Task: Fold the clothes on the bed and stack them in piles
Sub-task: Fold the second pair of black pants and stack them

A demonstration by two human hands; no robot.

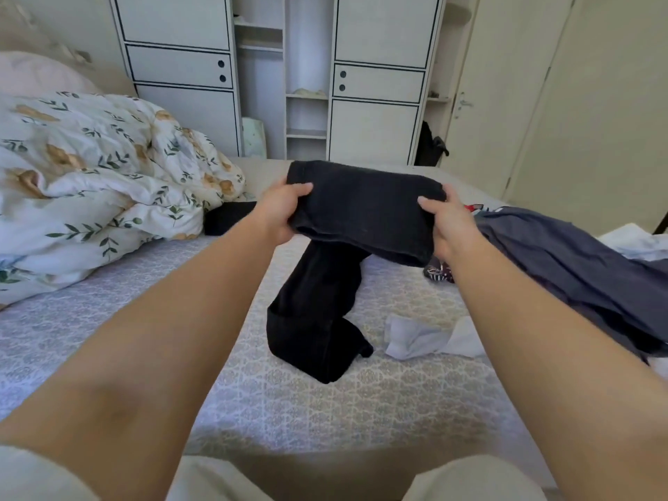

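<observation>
I hold black trousers (361, 207) above the bed (289, 403), their upper part folded flat between my hands. My left hand (280, 211) grips the left edge with the thumb on top. On the right edge my right hand (446, 226) grips the cloth the same way. The trouser legs (314, 320) hang down and lie crumpled on the patterned sheet. A dark blue garment (564, 262) lies loose at the right. A small pale blue piece of cloth (415, 339) lies near the trouser legs.
A flowered quilt (90, 182) is heaped at the left with a pink pillow (36, 74) behind it. Another black item (227, 216) lies beside the quilt. A small dark patterned item (439, 273) peeks out under my right wrist. White wardrobes (282, 66) stand behind the bed.
</observation>
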